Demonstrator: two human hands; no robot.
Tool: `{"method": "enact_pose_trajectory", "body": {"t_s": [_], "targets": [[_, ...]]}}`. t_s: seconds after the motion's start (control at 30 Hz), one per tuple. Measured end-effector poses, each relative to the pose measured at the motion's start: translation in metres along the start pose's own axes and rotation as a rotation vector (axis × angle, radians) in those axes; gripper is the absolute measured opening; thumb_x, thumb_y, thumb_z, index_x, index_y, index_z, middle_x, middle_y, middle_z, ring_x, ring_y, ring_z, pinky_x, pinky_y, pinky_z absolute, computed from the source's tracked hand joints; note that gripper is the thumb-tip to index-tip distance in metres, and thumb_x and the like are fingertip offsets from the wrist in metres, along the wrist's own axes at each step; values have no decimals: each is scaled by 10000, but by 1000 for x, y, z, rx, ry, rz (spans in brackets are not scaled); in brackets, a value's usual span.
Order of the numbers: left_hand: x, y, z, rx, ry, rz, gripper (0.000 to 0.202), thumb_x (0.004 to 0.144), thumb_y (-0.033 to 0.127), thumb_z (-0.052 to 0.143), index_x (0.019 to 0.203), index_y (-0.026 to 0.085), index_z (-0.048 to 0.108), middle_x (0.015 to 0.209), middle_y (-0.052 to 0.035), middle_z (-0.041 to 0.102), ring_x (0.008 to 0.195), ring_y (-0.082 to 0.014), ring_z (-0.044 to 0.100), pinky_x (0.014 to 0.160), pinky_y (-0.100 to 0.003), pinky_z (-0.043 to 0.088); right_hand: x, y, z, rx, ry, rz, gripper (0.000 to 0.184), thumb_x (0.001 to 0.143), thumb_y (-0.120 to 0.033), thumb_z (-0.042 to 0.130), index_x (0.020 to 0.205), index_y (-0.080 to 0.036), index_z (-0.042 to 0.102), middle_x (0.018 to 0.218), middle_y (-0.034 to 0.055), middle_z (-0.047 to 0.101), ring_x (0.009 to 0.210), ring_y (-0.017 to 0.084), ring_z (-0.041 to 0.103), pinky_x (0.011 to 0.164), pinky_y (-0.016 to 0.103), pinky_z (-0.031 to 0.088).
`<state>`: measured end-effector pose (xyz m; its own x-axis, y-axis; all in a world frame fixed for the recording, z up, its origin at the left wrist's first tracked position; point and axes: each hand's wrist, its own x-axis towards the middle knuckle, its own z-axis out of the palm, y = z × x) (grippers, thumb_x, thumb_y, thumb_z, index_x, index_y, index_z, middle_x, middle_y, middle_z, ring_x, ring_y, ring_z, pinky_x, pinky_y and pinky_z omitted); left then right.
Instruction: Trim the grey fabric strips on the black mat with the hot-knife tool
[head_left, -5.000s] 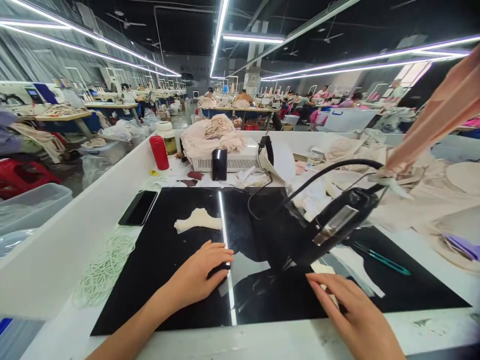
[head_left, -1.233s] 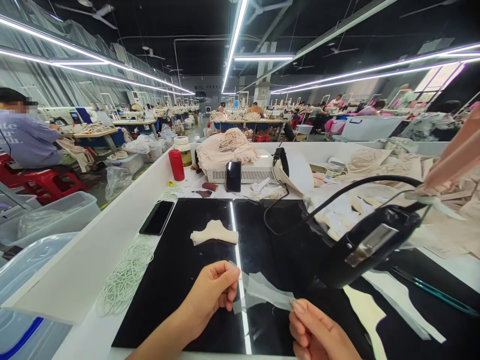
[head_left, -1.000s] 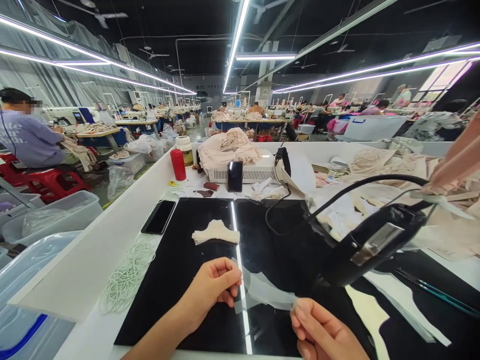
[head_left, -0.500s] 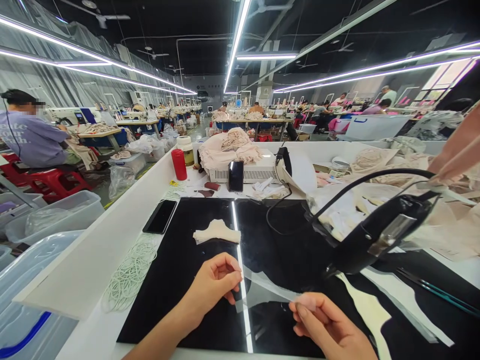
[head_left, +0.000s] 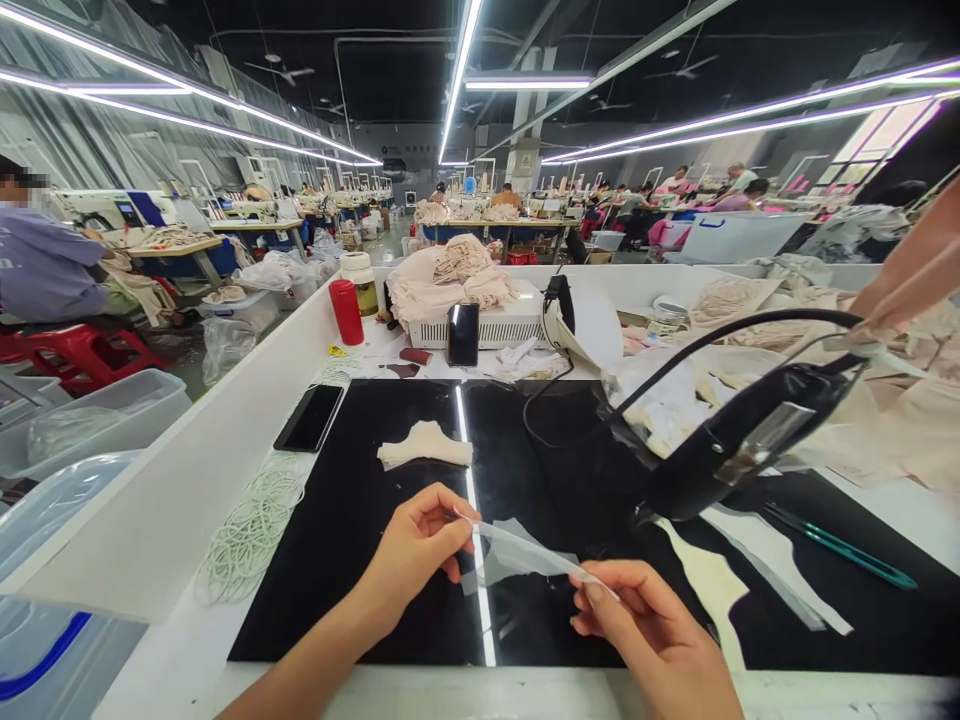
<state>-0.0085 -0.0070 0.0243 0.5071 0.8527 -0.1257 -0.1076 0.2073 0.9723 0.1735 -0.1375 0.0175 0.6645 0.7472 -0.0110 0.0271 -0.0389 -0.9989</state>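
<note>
Between my two hands a thin translucent strip (head_left: pixel 525 546) is stretched above the black work mat. My left hand (head_left: pixel 421 540) pinches its left end between thumb and fingers. Its right end is pinched in my right hand (head_left: pixel 626 605), which sits lower and nearer to me. Just beneath the strip a translucent shaped sheet (head_left: pixel 508 566) shows; whether it is joined to the strip I cannot tell. Beyond my left hand lies a small stack of cream fabric pieces (head_left: pixel 424 444). Right of my right hand are a pale yellow cut piece (head_left: pixel 709 575) and white cut pieces (head_left: pixel 784 560).
A black handheld tool (head_left: pixel 720 455) with a cable leans over the right of the black mat (head_left: pixel 315 590). Teal tweezers (head_left: pixel 840 545) lie beyond the white pieces. At left are a phone (head_left: pixel 309 418) and green elastic loops (head_left: pixel 251 535); a red bottle (head_left: pixel 346 312) stands behind.
The strip has turned edge-on and looks narrower and straighter between my hands. Both hands keep their pinch. The whole view has shifted slightly.
</note>
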Motion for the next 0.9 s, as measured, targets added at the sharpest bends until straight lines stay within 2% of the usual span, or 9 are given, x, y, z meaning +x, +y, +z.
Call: {"method": "enact_pose_trajectory", "body": {"t_s": [0.1,0.27,0.43,0.57,0.6,0.7,0.8,0.87,0.9], "targets": [[-2,2,2,-18,-25,-11,237,787,314,764,819,153,593,1013,-99,734,655,-115,639,456,-160,474,-1,5,-1,-5,-24,19,430,775,-630,785,822,-206,734,767,37,718,643,189,694,617,246,635],[-4,1,5,-9,-85,-34,240,799,299,727,830,169,528,873,-91,763,532,-104,620,401,-150,412,0,23,-10,-172,-111,-64,415,849,-628,693,907,-218,720,840,40,700,709,190,685,606,229,613],[-10,-3,9,48,-144,-13,149,819,212,659,834,181,514,863,-74,775,480,-69,557,405,-144,352,2,24,-15,-410,-72,-366,449,834,-521,743,1206,-271,712,1216,79,713,1027,268,709,896,342,618],[-15,0,13,141,-210,-2,97,809,180,655,829,174,561,813,-53,765,510,-76,531,513,-192,441,1,13,0,-403,-236,-444,434,860,-496,732,1252,-311,722,1277,69,708,1187,298,655,1015,383,551],[-16,1,13,178,-213,4,84,810,184,661,831,171,581,801,-46,756,528,-82,527,531,-201,443,1,11,5,-385,-290,-428,375,870,-485,726,1209,-326,746,1212,51,733,1141,280,672,990,355,552],[-17,2,12,270,-175,65,78,827,224,696,849,164,651,787,-19,698,604,-98,512,573,-215,417,2,5,15,-333,-379,-305,179,887,-475,712,943,-330,802,857,-6,746,818,202,688,808,258,546],[-15,0,9,281,-153,146,255,783,264,794,1010,188,708,942,-25,675,807,-145,556,729,-250,452,2,-1,19,-198,-332,-98,294,845,-562,737,812,-273,782,712,-13,693,665,170,627,669,221,521],[-13,-2,9,234,-207,134,404,739,297,856,1103,202,712,1063,-44,666,961,-190,577,871,-293,459,0,-5,21,-58,-275,26,367,793,-616,775,804,-249,772,691,-4,682,654,167,612,627,209,515],[-13,-4,9,195,-240,106,405,729,322,872,1081,194,720,1079,-54,659,992,-205,584,904,-311,458,-1,-6,23,7,-249,69,390,771,-629,794,801,-241,768,685,-1,678,648,163,602,618,204,513]]}}
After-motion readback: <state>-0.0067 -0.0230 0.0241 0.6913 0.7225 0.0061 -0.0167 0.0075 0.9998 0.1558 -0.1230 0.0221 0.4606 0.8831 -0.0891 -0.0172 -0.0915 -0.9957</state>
